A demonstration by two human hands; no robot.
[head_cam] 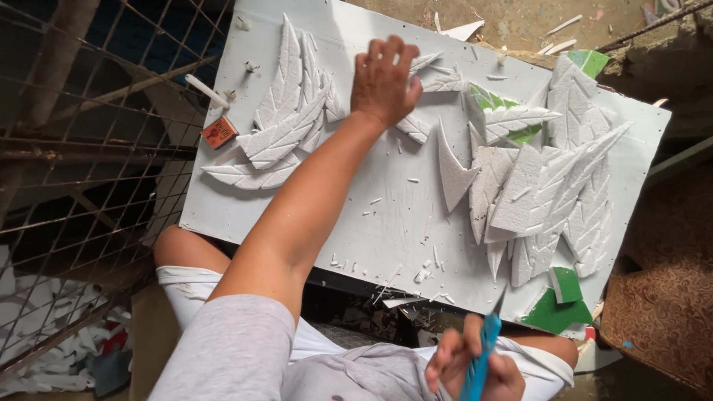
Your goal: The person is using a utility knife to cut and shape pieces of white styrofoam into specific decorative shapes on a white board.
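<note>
The white foam leaf (pixel 438 83) lies under the fingertips of the left hand (pixel 382 80), which is stretched across the white board (pixel 386 215) with fingers spread and pressing down on the leaf rather than gripping it. The leaf is small, carved with slanting veins and a pointed tip, and it sits near the far edge of the board. Just nearer on the board from it lies another small leaf piece (pixel 413 128).

The right hand (pixel 475 364) is off the near edge of the board, over the person's lap, closed around a blue knife (pixel 483 356) whose blade points up toward the board.

On the left part of the board is a pile of leaves (pixel 286 119), and beside that a small orange box (pixel 219 131) and a white candle (pixel 206 90). On the right part of the board is a bigger heap of leaves (pixel 549 186), with green foam scraps (pixel 557 308) at its near corner. Crumbs of foam dot the board's middle.
</note>
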